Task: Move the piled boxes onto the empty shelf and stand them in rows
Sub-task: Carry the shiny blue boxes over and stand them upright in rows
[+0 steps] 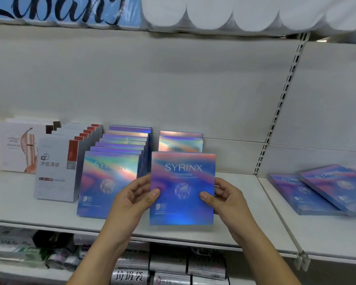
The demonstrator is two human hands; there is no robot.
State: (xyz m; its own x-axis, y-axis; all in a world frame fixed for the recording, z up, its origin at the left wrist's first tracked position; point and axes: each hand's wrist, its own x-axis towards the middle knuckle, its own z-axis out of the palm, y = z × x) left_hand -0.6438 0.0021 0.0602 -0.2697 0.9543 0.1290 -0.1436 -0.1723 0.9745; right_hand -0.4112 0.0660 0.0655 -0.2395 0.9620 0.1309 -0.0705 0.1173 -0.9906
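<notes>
At right the piled boxes (325, 190) lie flat, cut off by the frame edge; rear box (180, 141) mostly hidden behind held box (183, 188). Bare shelf (240, 212) between held box and pile. Both left hand (132, 199) and right hand (228, 199) grip the held box's side edges, thumbs on front, fingers curled behind; box upright near shelf front.

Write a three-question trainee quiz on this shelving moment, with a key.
1. True or false: the left hand and right hand both grip the held box, which is upright.
2. The piled boxes on the right shelf section lie: A flat, B upright, C on edge in a row.
3. Fill in: the full row of matching boxes stands to the held box's ____.
Key: 1 true; 2 A; 3 left.
</notes>
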